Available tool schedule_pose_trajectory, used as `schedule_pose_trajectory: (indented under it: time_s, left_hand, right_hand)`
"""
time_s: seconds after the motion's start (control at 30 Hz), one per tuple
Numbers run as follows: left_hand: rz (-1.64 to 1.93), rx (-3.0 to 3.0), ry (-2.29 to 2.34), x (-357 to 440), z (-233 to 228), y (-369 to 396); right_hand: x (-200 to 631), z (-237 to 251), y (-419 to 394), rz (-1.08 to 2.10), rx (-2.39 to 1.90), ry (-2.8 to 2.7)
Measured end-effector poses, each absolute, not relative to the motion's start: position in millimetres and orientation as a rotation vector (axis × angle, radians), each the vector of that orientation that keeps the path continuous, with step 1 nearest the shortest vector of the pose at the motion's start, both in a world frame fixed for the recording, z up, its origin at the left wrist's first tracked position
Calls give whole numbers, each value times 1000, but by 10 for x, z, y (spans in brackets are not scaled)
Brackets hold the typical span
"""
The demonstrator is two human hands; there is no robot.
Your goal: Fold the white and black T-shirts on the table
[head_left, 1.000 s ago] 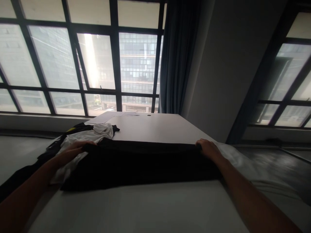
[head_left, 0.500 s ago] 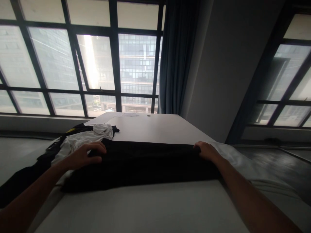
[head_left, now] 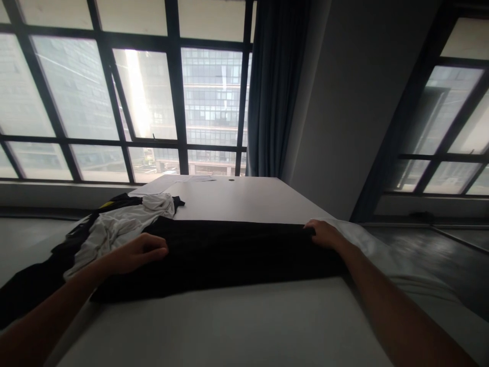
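A black garment (head_left: 237,255) lies folded into a long, wide strip across the white table (head_left: 229,326). It is too dark to make out which kind of clothing it is. Over its left part is my left hand (head_left: 139,252), closed, with thumb and fingers pinched together on the cloth. At the far right corner my right hand (head_left: 324,234) grips the garment's edge, some fingers hidden beneath or behind it. Just beyond my left hand lies a crumpled white garment (head_left: 114,227).
More dark clothes (head_left: 42,270) hang over the table's left side. Papers (head_left: 156,186) lie at the far left end, near a small round hole (head_left: 231,180) in the tabletop. White cloth (head_left: 367,244) drapes over the right edge. Windows and a blue curtain (head_left: 275,102) stand behind.
My left hand has gone from thumb and fingers apart to pinched together, slightly lower on the black garment. My right hand keeps its grip at the right corner. The view has shifted slightly.
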State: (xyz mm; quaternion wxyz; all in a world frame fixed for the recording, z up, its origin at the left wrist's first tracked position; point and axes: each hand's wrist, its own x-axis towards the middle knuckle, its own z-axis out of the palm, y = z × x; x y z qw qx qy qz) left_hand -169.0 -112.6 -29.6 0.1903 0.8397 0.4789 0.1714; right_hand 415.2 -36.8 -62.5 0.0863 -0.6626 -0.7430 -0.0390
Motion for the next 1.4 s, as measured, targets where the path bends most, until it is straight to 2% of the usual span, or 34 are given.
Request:
schedule_pose_trajectory:
  time_s: [0.13,0.23,0.37,0.5,0.67,0.93,1.07,1.23,1.3,1.4]
  left_hand:
    - [389,2294,1295,-1663,-327,-895]
    - [386,2372,1500,-1686,-330,-516]
    - [294,2582,1679,-1789,-409,68]
    - [100,2608,1910,-1906,-597,457]
    - [103,2598,1888,-2038,-713,631]
    - [555,2552,1753,-2173,-568,799]
    - [525,2533,1796,-2186,-623,820]
    - [369,2406,1996,-2200,-740,730]
    - [362,2324,2117,-2220,-768,692]
    - [422,2298,2008,-2299,-793,688]
  right_hand:
    - [4270,-596,-386,359,-1922,-2229]
    - [4341,-578,-368,502,-1875,-2096]
    - [4372,-629,-224,219,-1964,-1988]
    - [4404,-742,25,-53,-2017,-2158]
    - [4428,-701,299,-103,-2106,-2292]
    - [4447,-418,802,-107,-2181,-2194]
    - [4300,-638,907,-210,-2305,-2157]
    - [4201,-737,808,-373,-2236,-2158]
    - [4243,-666,729,-312,-2102,-2176]
    - [4353,-573,588,82,-1956,-2306]
